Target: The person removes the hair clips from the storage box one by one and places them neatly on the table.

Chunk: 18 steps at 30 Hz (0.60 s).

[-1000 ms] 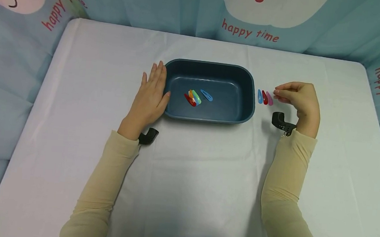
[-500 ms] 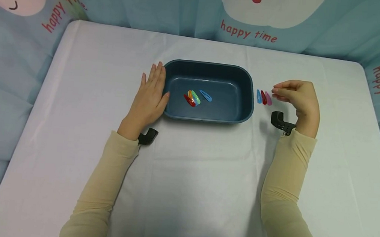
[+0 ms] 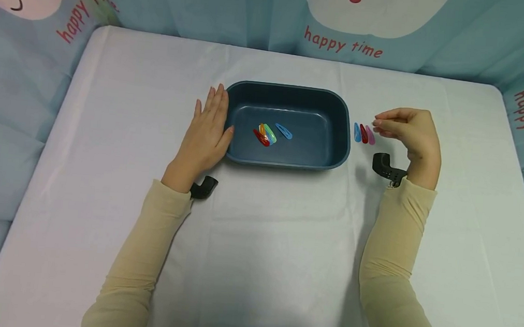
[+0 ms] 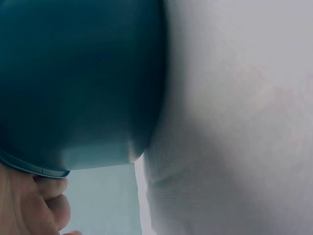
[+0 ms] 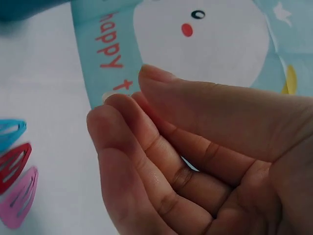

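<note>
Three clips lined up right of a tray, a hand at each side

A narrow strip of cloth is left between the right wall of the dark blue tray [image 3: 315,147] and the blue clip [image 3: 357,132], by which a row is begun; it is continued rightward by the red clip [image 3: 363,134] and the pink clip [image 3: 370,135]. Inside the tray, a cluster of coloured clips [image 3: 268,134] is set left of the middle, with a second blue clip [image 3: 284,131] placed just right of it. Wide stretches of tabletop [image 3: 259,246] are seen left, right and near.

The tabletop is covered in white, faintly creased cloth and is bordered on the far side by a pale blue curtain [image 3: 201,7], printed with "happy time" in red.

The left hand [image 3: 204,137] is laid against the tray's left rim, fingers straight and pointed far. The right hand [image 3: 416,138] is held just right of the pink clip, apart from it, fingertips turned left, thumb and fingers loosely bent and unclenched. Both arms are covered by beige sleeves [image 3: 391,258].
</note>
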{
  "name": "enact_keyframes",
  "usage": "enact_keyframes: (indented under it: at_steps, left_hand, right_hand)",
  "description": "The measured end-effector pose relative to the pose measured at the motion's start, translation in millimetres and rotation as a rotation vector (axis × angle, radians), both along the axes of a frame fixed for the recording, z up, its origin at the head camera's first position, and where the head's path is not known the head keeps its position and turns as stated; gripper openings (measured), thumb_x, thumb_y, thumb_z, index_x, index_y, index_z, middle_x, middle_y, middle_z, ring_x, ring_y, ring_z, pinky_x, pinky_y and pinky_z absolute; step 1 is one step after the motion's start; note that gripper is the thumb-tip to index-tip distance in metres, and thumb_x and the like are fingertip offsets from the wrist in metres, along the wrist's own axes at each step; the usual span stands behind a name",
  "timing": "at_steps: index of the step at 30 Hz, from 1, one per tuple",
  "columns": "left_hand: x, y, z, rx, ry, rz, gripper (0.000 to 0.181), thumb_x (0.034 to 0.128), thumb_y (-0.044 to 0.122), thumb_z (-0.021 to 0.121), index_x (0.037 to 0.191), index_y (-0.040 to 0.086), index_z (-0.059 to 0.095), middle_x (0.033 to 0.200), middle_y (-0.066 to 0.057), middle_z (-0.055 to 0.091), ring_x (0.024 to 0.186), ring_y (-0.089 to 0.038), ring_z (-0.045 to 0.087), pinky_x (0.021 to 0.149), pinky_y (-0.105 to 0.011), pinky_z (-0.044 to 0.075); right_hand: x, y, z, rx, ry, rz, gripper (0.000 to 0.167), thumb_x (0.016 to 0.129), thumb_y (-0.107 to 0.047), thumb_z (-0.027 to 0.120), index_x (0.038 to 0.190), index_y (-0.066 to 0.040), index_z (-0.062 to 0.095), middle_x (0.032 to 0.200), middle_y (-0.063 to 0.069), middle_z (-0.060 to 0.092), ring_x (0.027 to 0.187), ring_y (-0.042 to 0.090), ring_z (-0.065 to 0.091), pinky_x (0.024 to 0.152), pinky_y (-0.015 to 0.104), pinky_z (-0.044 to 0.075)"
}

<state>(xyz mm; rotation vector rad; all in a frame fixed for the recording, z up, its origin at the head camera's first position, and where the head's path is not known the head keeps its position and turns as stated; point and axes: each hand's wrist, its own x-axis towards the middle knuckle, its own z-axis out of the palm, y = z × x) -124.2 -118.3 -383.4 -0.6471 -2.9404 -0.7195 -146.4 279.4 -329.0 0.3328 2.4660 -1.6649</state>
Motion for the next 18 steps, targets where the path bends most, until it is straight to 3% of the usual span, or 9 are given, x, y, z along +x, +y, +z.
enact_keyframes:
  at_steps: [8,18]
  left_hand:
    - [-0.7,0.0,0.2,-0.004,0.0,0.002,0.065,0.0991,0.024,0.036,0.148,-0.006,0.006,0.157,-0.016,0.001,0.144,-0.026,-0.005,0.112,-0.045,-0.005]
    - [-0.8,0.5,0.0,-0.009,-0.018,0.011,0.065,0.0991,0.026,0.035,0.149,-0.005,0.006,0.157,-0.014,-0.001,0.143,-0.022,-0.009,0.112,-0.045,-0.005]
  right_hand:
    - [2.3,-14,10.7,-0.099,0.043,0.046,0.005,0.084,-0.004,0.069,0.082,-0.004,0.073,0.073,-0.002,0.07,0.066,0.009,0.067,0.065,0.017,0.052]
    - [1.0,-35,14.6,-0.061,0.068,0.143,0.008,0.081,-0.007,0.073,0.086,-0.001,0.073,0.074,0.001,0.07,0.068,0.013,0.067,0.068,0.02,0.052]
